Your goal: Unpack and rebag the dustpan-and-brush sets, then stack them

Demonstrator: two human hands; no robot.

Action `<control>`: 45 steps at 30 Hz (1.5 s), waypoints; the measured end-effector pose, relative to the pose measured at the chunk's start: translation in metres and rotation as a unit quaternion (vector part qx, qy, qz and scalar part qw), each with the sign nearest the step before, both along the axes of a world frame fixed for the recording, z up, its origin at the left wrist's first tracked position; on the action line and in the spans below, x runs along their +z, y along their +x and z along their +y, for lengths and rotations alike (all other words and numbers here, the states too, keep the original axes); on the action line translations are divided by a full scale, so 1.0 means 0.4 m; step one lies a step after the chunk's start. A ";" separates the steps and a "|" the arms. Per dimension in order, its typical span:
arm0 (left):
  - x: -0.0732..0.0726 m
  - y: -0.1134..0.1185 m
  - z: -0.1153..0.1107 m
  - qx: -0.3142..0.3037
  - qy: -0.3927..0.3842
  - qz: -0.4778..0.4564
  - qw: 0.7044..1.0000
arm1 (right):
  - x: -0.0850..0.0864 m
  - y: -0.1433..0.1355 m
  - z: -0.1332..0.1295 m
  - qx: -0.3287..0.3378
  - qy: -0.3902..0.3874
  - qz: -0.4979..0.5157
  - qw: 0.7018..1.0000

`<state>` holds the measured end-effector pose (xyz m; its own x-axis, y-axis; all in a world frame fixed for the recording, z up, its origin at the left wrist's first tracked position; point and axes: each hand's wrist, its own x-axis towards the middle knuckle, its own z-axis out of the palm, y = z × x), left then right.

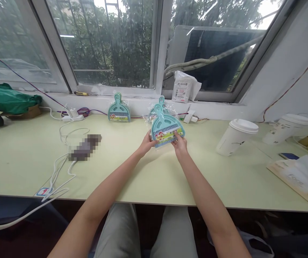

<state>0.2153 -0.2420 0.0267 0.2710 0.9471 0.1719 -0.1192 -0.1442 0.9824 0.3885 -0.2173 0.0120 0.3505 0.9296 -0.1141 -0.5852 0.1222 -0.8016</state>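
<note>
A small teal dustpan and brush set (166,123) in clear plastic wrap, with a colourful label across its front, is held above the table, handle up and slightly tilted. My left hand (145,145) grips its lower left corner. On the lower right side my right hand (180,143) is closed on it, thumb on the label. Just behind, partly hidden, another wrapped teal dustpan set (161,100) leans at the wall. Farther left, several matching dustpan sets (118,108) stand one behind another against the wall.
White cups with lids (236,138) stand at the right, near a tissue pack (299,175). A power strip (73,116) and white cables (59,168) lie on the left, beside a blurred dark object (86,147). A green bag (7,100) sits far left. The table's front edge (154,205) runs above my legs.
</note>
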 end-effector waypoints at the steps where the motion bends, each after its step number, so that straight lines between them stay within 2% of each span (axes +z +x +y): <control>1: 0.001 0.000 -0.002 -0.003 0.003 0.004 1.000 | -0.001 0.002 0.001 -0.002 -0.005 -0.001 1.000; 7: 0.005 -0.011 0.003 0.001 -0.002 0.006 1.000 | -0.005 0.012 0.017 0.024 -0.024 0.006 0.999; 10: 0.000 -0.019 0.015 0.008 0.002 -0.009 1.000 | 0.005 0.007 0.013 0.062 0.020 -0.013 0.998; 14: -0.013 -0.033 0.037 0.032 -0.001 -0.046 0.998 | 0.027 -0.016 -0.009 0.147 0.107 -0.023 0.983; 17: -0.015 -0.043 0.045 0.034 -0.006 -0.050 0.998 | 0.030 -0.035 -0.020 0.179 0.117 -0.034 0.976; 23: 0.001 -0.053 0.031 -0.040 -0.009 -0.046 0.998 | 0.016 -0.049 -0.023 0.117 0.113 -0.072 0.984; 26: 0.008 -0.051 0.023 -0.051 -0.003 -0.045 0.998 | 0.023 -0.045 -0.026 0.104 0.107 -0.104 0.983; 31: 0.018 -0.044 0.012 -0.042 0.001 -0.042 0.998 | 0.042 -0.023 -0.027 0.125 0.120 -0.109 0.979; 35: 0.026 -0.047 0.005 -0.053 0.005 -0.028 0.998 | 0.037 -0.012 -0.020 0.154 0.108 -0.097 0.977; 43: 0.028 -0.056 0.007 -0.068 0.008 -0.005 0.998 | 0.012 -0.032 -0.018 0.104 0.121 -0.077 0.984; 45: 0.023 -0.050 0.001 -0.109 -0.005 0.008 0.994 | 0.007 -0.030 -0.017 0.110 0.129 -0.052 0.984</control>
<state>0.1952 -0.2414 0.0359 0.4728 0.8672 0.1562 -0.1314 -0.1058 0.9857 0.3767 -0.2240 0.0148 0.1348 0.9777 0.1607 -0.5372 0.2084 -0.8173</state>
